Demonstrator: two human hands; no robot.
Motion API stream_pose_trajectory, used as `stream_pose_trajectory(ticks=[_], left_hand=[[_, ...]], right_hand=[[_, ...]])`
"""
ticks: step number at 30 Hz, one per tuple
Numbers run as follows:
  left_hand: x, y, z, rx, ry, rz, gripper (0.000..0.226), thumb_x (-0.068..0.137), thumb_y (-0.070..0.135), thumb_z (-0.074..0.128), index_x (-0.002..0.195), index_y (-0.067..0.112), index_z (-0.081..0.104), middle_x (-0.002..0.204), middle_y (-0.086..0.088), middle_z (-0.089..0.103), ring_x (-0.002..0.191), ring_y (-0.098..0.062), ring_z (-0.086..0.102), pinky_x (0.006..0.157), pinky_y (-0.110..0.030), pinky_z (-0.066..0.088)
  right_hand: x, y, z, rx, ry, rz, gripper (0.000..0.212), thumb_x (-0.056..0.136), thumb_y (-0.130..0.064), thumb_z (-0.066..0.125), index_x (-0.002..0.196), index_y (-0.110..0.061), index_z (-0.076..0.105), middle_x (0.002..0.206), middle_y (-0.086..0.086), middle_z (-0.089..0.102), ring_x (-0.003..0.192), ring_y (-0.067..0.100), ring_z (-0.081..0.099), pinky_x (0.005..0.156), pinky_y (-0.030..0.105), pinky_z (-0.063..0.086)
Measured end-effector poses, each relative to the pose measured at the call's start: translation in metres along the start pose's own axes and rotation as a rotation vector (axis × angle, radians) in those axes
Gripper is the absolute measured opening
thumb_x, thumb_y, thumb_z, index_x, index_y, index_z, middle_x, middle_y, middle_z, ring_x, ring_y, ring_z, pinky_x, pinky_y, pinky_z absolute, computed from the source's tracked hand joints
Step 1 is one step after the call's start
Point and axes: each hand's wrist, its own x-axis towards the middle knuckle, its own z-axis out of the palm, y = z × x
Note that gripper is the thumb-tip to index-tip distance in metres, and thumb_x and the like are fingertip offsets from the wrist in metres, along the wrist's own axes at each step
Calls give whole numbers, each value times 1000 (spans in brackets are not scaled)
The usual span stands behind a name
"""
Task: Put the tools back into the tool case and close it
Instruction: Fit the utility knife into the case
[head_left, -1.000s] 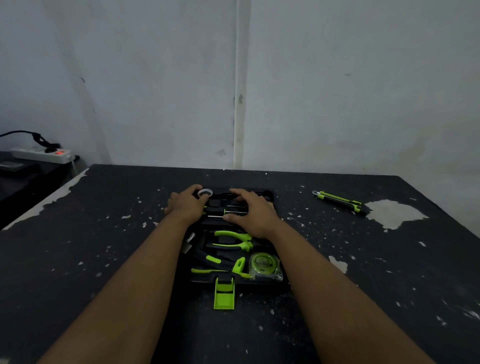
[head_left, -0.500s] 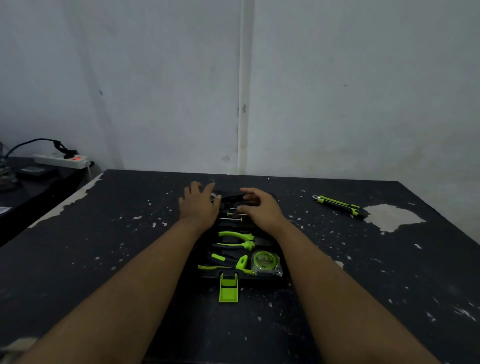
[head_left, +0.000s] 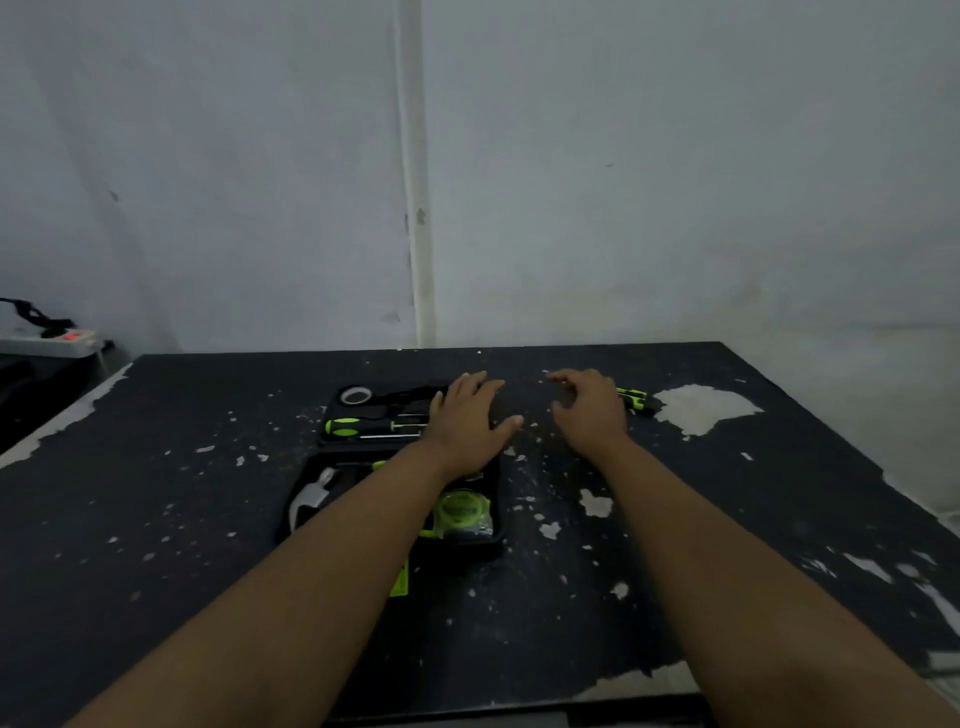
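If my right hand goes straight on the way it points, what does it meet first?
Probably nothing: the right hand points over bare table toward the wall. The utility knife lies to its right, partly hidden, though depth is unclear.

Between our left grip (head_left: 467, 415) and right grip (head_left: 589, 410): a strip of open worktop (head_left: 535, 457), passable. Just right of the right grip: utility knife (head_left: 638, 402), partly hidden. Under and left of the left grip we find the open tool case (head_left: 467, 550), blocking.

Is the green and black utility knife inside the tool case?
No, the utility knife lies on the table to the right of the open tool case, beside the right hand.
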Motion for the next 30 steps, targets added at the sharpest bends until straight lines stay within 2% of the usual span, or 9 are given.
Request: stream_pose_trajectory(ticks=[3,6,10,14,18,23,26,30], left_hand=[[6,20,18,31,-88,23,76,99,70,44,161,30,31,173,2,18,161,-22,8,128,-59,6],[8,24,25,91,-109,19,77,98,73,41,161,31,31,172,2,21,160,-22,10,129,-57,6],[10,18,27,159,-138,25,72,99,73,38,160,34,36,171,2,25,161,-21,9,129,-53,6],[11,17,29,192,-156,38,71,98,75,37,157,36,39,170,3,29,161,-20,7,129,-54,4],[11,16,30,181,-156,33,69,97,74,40,156,38,41,168,6,34,161,-20,7,129,-53,4],[9,16,30,142,-131,39,63,98,72,43,152,39,47,164,8,40,161,-19,9,129,-52,6],[10,16,31,134,-121,29,65,96,73,44,152,40,47,164,7,41,161,-19,9,129,-52,6],[7,20,26,67,-113,31,79,87,80,54,155,41,41,165,4,38,160,-21,13,129,-53,8]], right_hand=[[0,28,-15,-172,-3,94,57,90,-33,75,143,-37,56,140,3,50,132,28,47,110,52,44],[0,53,-24,-211,17,165,73,88,-39,77,153,-34,44,155,5,39,144,30,38,117,51,37],[-6,83,-23,-156,49,212,75,92,-45,71,158,-30,38,165,7,30,151,30,30,122,52,32],[2,84,-17,-172,-9,254,77,97,-49,64,162,-28,31,170,7,27,155,29,28,125,53,27],[5,85,-13,-200,12,262,69,99,-47,62,160,-27,36,162,6,42,148,29,40,123,52,30],[2,87,-13,-95,151,220,47,99,-26,68,145,-27,58,133,6,66,121,29,59,106,47,49],[-1,89,-14,44,171,267,47,97,-16,72,142,-27,61,124,10,69,113,27,63,100,40,52],[-13,84,-21,243,222,278,47,93,-10,76,136,-26,63,123,4,72,115,23,65,98,31,49]])
